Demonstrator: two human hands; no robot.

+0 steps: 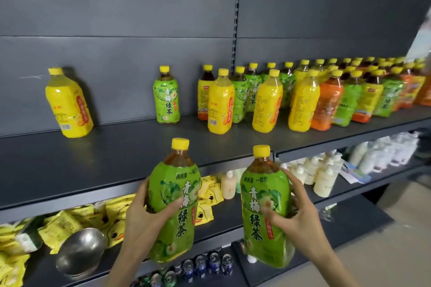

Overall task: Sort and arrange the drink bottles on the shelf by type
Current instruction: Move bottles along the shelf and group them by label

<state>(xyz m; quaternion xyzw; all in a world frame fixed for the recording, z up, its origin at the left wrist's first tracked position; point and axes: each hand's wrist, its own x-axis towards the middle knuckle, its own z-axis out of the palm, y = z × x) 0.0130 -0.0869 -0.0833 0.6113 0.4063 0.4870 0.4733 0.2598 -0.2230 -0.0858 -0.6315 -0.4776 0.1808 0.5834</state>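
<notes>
Two bare hands each hold a bottle of green tea in front of a dark grey store shelf. The left hand (149,212) grasps the left green bottle (173,223) round its middle, thumb lying across the label. The right hand (296,214) grasps the right green bottle (261,235) the same way. Both bottles are upright, held off the shelf, with yellow caps and brown tea showing at the neck. Their green labels read 青梅绿茶 in large characters, with 两瓶量 一瓶价 above and pictures of green plums.

At the bottom, below the hands, is a row of drink cans (205,263), seen from above. Behind the hands, a lower shelf holds yellow snack packets (116,207) printed with a duck face and a metal scoop (80,251). White bottles (324,175) stand farther right.

Higher up is the main shelf (93,184). A lone yellow bottle (68,102) stands at its left, near the back panel. A lone green bottle (166,95), also marked 青梅绿茶, stands mid-shelf, well apart from it. To the right, mixed bottles (303,95) with yellow, green and orange labels crowd together, all yellow-capped. Their writing is too small to read.
</notes>
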